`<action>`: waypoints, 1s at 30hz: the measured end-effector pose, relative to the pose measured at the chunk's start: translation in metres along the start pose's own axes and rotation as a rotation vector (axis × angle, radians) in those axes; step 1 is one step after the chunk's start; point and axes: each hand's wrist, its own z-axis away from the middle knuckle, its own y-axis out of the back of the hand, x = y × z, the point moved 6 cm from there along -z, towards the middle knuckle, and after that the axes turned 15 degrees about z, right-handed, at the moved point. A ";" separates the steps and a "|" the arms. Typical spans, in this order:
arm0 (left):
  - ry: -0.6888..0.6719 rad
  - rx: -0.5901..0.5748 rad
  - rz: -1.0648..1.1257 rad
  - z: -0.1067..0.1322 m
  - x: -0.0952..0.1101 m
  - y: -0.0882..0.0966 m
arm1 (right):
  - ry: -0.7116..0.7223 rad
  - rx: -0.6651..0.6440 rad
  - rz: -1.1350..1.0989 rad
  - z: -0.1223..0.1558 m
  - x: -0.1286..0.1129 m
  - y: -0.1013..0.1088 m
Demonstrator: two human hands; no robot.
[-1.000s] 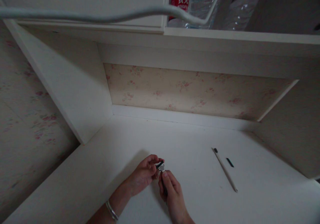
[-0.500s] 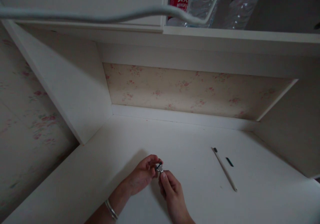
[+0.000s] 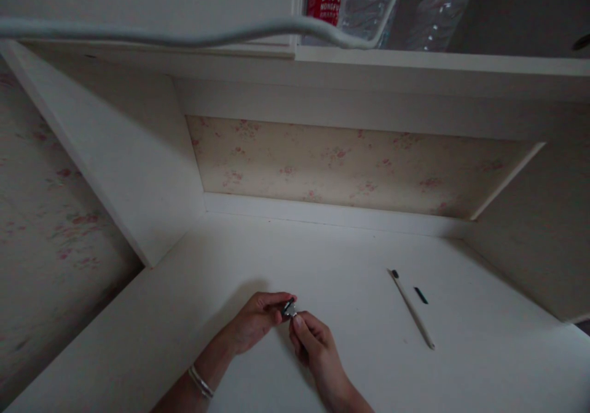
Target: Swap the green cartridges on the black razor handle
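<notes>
My left hand (image 3: 258,321) pinches a small silver metal piece with a black edge (image 3: 290,308) between thumb and fingertips. From the right, my right hand (image 3: 313,342) grips the lower end of the same piece between thumb and bent forefinger. Both hands hold it just above the white desk (image 3: 332,265); its exact kind is too small to make out, and the fingers cover part of it. A silver bracelet (image 3: 201,382) circles my left wrist.
To the right on the desk lie a slim pale pen-like stick with a dark end (image 3: 412,310) and a short black strip (image 3: 421,295). Plastic bottles (image 3: 369,7) stand on the shelf above, with a white cable (image 3: 193,37) hanging across. White side panels flank the desk.
My left fingers have straightened and shifted along the small metal piece, which now tilts differently. My right hand keeps its pinch. The camera view has shifted slightly.
</notes>
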 end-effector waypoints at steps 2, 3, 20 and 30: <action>-0.002 -0.005 -0.039 0.001 0.001 0.003 | -0.016 -0.033 -0.020 -0.001 -0.001 -0.001; -0.005 -0.002 -0.059 0.001 0.001 0.005 | -0.028 -0.050 -0.032 -0.002 -0.001 -0.002; 0.102 -0.061 -0.149 0.005 0.004 0.004 | -0.162 -0.243 -0.231 0.000 0.015 -0.007; 0.011 -0.026 -0.085 -0.001 0.004 0.004 | -0.096 -0.132 -0.079 -0.005 0.012 0.002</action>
